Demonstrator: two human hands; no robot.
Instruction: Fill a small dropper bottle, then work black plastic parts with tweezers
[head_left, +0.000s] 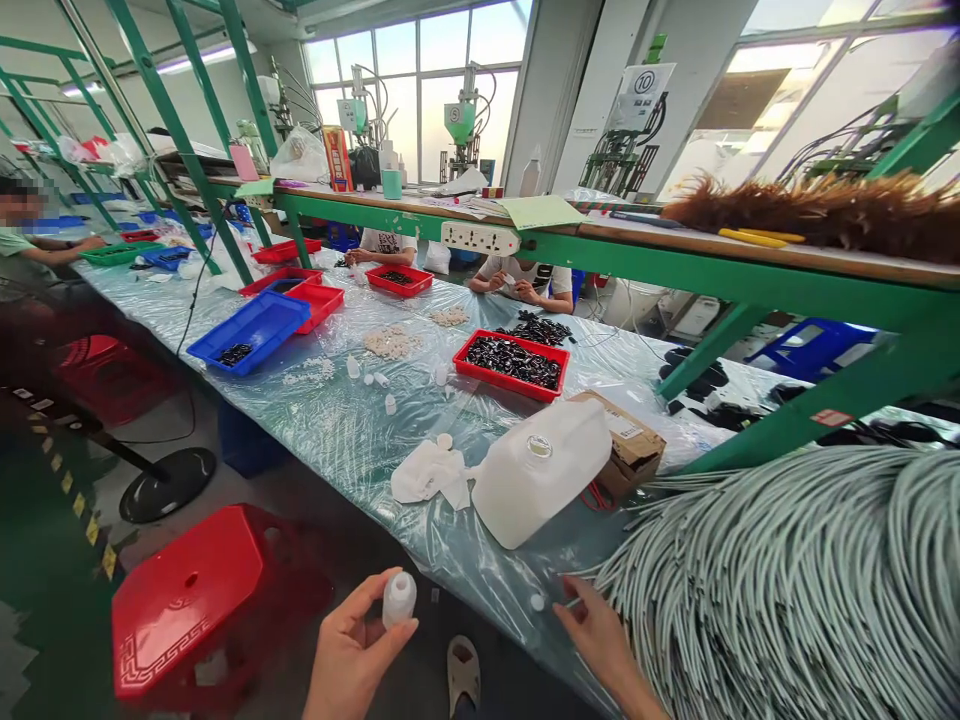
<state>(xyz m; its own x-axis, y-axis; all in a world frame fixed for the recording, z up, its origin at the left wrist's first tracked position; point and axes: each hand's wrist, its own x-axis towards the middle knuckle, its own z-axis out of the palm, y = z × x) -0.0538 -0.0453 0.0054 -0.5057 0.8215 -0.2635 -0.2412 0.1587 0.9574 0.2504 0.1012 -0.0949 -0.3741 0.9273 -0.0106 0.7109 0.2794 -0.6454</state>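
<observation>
A small white bottle (399, 598) is being pinched upright between thumb and fingers of the left hand (352, 650), off the near table (360, 440) edge, probably kept level against spilling. The right hand (604, 640) is pressed together at the table edge, fingertips nipping something thin beside the grey cables (787, 580); what exactly cannot be told. A tiny white cap (537, 602) is lying just beside it. The big jug (540, 470) is lying on its side. Both wrists are being cut off by the frame.

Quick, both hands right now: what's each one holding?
Left hand: closed around a small white bottle.
Right hand: fingers pinched at the end of a grey cable from the cable bundle.
</observation>
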